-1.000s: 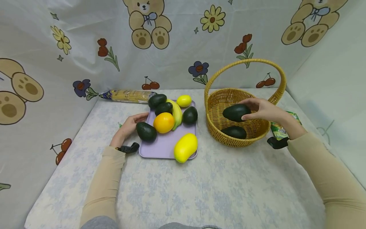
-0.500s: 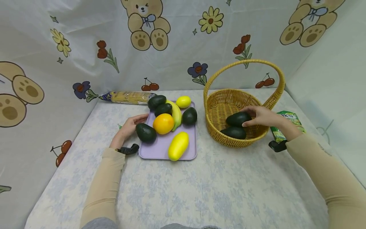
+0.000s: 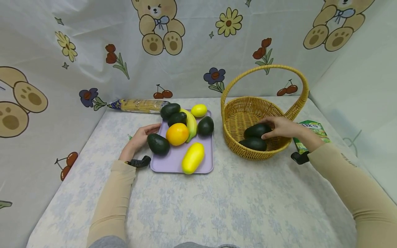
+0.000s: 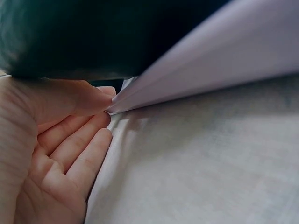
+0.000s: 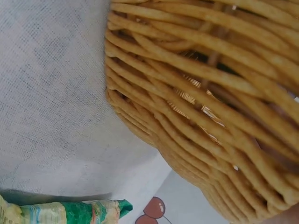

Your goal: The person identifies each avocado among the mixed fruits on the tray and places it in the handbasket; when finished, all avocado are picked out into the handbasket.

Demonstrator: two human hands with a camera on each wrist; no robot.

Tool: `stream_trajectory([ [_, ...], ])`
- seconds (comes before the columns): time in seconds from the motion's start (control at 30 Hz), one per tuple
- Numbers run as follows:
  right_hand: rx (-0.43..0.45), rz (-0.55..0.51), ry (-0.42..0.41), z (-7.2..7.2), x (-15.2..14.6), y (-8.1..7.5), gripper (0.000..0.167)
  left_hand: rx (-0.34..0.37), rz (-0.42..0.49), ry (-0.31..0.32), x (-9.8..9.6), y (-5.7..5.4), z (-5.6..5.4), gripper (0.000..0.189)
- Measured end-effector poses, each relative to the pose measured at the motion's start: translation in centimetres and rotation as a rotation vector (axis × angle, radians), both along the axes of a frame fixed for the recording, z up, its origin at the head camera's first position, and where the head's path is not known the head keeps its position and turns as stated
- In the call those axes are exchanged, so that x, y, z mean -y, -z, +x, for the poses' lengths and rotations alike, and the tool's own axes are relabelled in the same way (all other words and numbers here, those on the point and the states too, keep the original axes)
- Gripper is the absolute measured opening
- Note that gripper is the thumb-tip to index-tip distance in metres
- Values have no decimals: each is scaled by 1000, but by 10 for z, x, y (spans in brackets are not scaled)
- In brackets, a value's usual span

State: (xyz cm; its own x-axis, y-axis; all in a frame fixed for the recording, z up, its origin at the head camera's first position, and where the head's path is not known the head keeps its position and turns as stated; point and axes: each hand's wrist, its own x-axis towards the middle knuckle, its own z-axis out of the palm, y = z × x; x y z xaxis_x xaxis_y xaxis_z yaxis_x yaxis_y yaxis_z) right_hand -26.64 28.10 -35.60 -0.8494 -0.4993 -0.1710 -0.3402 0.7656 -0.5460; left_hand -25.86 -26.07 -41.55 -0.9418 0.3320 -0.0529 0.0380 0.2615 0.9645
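In the head view, my right hand (image 3: 280,128) reaches into the wicker basket (image 3: 227,132) and grips a dark green avocado (image 3: 256,131). That avocado lies against a second avocado (image 3: 255,144) in the basket. My left hand (image 3: 141,136) is at the left edge of the lilac tray (image 3: 173,165); its thumb and fingertips meet at the rim in the left wrist view. On the tray are several avocados, an orange (image 3: 177,134), a banana (image 3: 191,124), a lemon (image 3: 199,110) and a yellow mango (image 3: 193,158). The basket's side hides the right hand's grip in the right wrist view.
A long pack of spaghetti (image 3: 139,105) lies behind the tray to the left. Right of the basket is a green packet (image 3: 314,128), partly behind the right wrist. The basket's tall handle (image 3: 248,73) arches over its opening. A patterned cloth backdrop borders the table.
My right hand has lowered the avocado deeper into the basket, against the other avocado. The mango has rolled left on the tray. The left hand stays in place.
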Motion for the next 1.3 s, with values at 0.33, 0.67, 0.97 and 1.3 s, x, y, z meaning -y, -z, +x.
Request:
stream_trajectory([
  [0.33, 24, -86, 35, -2, 7, -15, 65, 7, 2, -7, 2, 2, 0, 54],
  [0.67, -67, -304, 66, 18, 27, -49, 51, 15, -7, -7, 4, 3, 1, 54],
  [0.97, -31, -611, -143, 24, 84, -69, 49, 1, 3, -26, 11, 20, -10, 53],
  [1.3, 70, -804, -325, 20, 168, -62, 54, -25, -20, -16, 11, 26, -17, 54],
])
